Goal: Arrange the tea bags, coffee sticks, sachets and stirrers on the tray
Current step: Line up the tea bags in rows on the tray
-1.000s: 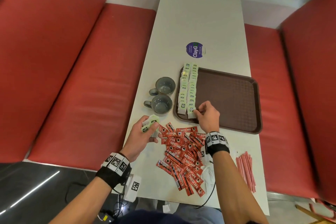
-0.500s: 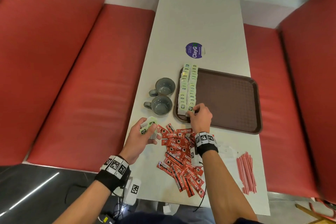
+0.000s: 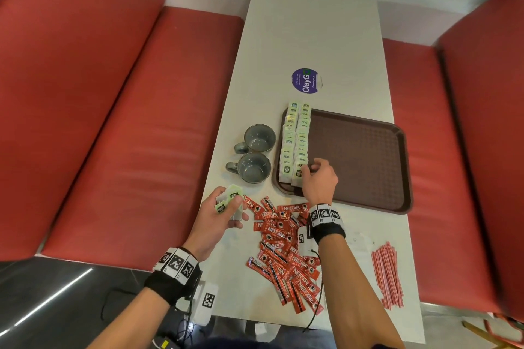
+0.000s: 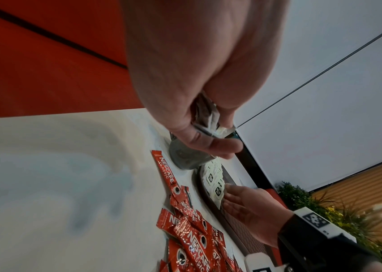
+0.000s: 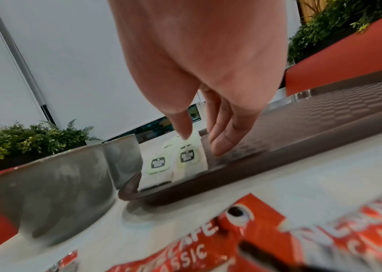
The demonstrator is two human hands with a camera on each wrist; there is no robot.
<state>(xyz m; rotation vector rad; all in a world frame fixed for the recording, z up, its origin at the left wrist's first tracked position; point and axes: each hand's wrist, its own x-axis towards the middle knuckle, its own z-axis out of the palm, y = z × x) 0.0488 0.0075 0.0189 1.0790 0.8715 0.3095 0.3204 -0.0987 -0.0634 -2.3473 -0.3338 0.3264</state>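
Tea bags (image 3: 295,141) sit in two rows along the tray's (image 3: 365,161) left edge, too overlapped to count. Right hand (image 3: 320,178), fingers relaxed and holding nothing, touches the nearest bag of the right row. Left hand (image 3: 219,214) grips a few more tea bags (image 3: 229,201), at least two, over the bench (image 3: 312,22). Judging by layout, only the tea stage is nearly done. Left: coffee sticks (image 3: 286,252) in a loose pile, uncountable; stirrers (image 3: 388,273) bundled at right; sachets hard to make out. Two cups (image 3: 253,151) beside the tray

I wore black wristbands (image 3: 328,231) on both bare forearms, each ringed with white blocks printed in black square markers (image 3: 177,263); a thin black cable (image 3: 317,289) dangled.
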